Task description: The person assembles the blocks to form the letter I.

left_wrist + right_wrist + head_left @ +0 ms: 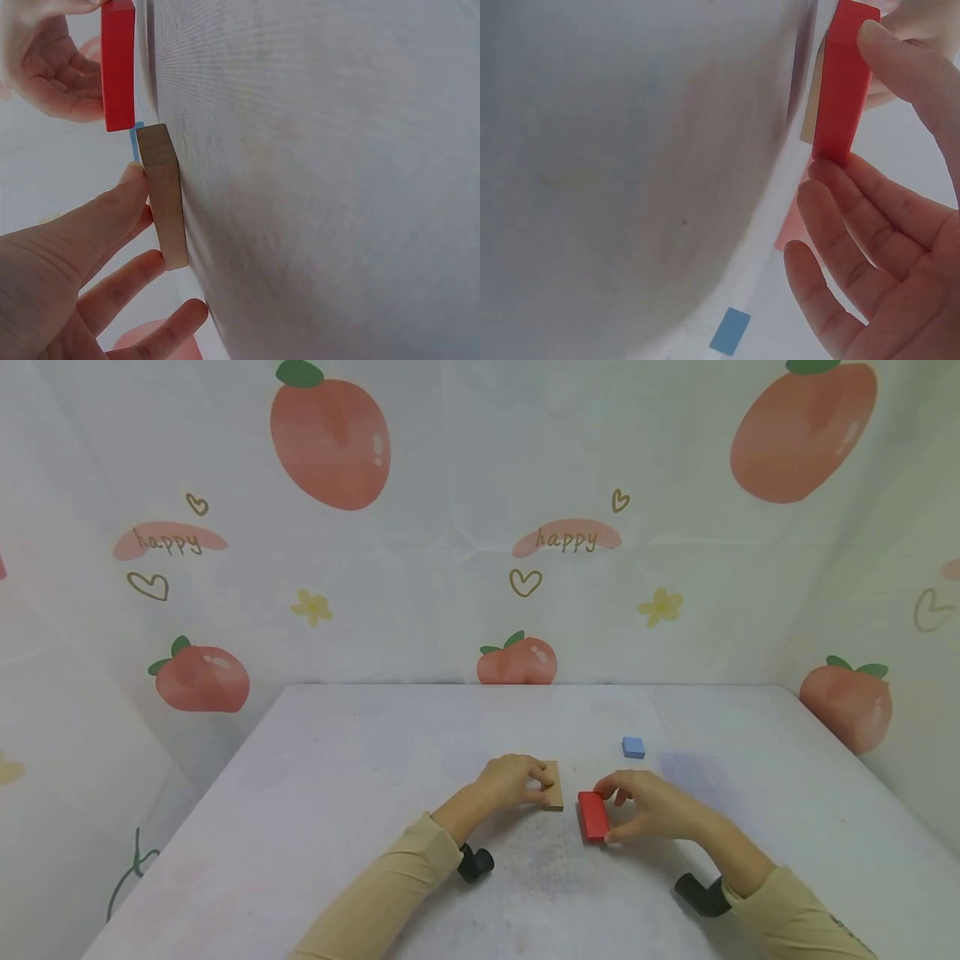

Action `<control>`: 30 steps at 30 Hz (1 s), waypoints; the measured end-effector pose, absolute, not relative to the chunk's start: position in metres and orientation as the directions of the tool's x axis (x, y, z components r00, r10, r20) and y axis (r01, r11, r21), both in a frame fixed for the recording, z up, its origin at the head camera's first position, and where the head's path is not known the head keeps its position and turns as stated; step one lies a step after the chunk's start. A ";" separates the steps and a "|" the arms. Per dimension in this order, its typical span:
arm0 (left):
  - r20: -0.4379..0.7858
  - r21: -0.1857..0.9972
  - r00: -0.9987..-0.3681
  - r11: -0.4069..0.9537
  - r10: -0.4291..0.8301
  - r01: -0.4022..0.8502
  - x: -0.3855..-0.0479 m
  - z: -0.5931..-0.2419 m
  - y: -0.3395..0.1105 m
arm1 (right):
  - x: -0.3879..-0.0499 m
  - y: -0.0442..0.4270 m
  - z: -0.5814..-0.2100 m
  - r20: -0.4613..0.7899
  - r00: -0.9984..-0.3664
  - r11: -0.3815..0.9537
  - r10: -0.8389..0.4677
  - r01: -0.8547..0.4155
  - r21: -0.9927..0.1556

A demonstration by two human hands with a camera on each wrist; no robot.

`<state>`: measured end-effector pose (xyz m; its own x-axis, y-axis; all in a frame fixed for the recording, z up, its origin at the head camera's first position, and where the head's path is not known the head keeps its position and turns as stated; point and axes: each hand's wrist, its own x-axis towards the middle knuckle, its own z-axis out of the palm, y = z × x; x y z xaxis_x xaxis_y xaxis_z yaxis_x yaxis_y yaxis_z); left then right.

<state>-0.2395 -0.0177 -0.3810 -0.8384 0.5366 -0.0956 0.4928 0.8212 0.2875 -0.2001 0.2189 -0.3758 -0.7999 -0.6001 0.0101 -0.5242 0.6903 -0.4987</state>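
Out over the worktop (352, 743), the person's right hand (656, 807) pinches a bright red oblong block (594, 817) by its ends, just across from the left hand (512, 780), which grips a flat-faced, straight-edged, pale tan wooden block (555, 792).

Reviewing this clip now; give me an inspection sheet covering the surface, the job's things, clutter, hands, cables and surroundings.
Surface: white table, faintly blotched, with a purplish patch towards the right.
Job's things: wooden block and red block, side by side with a gap between.
Clutter: blue block, farther back, untouched.
Left hand: grips the wooden block.
Right hand: pinches the red block between thumb and fingers.
Cables: thin green line at far left; cannot tell whether cord or print.
Surroundings: pale cloth printed with peaches and yellow flowers.
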 end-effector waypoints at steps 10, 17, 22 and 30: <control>-0.081 0.287 -0.835 0.815 0.544 0.504 -0.240 -0.382 -0.018 | -0.198 0.214 -0.375 0.000 -0.788 0.680 -0.616 -0.531 -0.506; -0.072 0.287 -0.832 0.811 0.550 0.511 -0.239 -0.382 -0.018 | -0.196 0.211 -0.375 0.011 -0.778 0.671 -0.628 -0.549 -0.499; -0.068 0.284 -0.828 0.807 0.556 0.518 -0.239 -0.381 -0.018 | -0.195 0.210 -0.376 0.023 -0.769 0.660 -0.638 -0.562 -0.499; -0.068 0.289 -0.828 0.806 0.556 0.517 -0.239 -0.380 -0.019 | -0.195 0.207 -0.378 0.017 -0.766 0.659 -0.642 -0.563 -0.499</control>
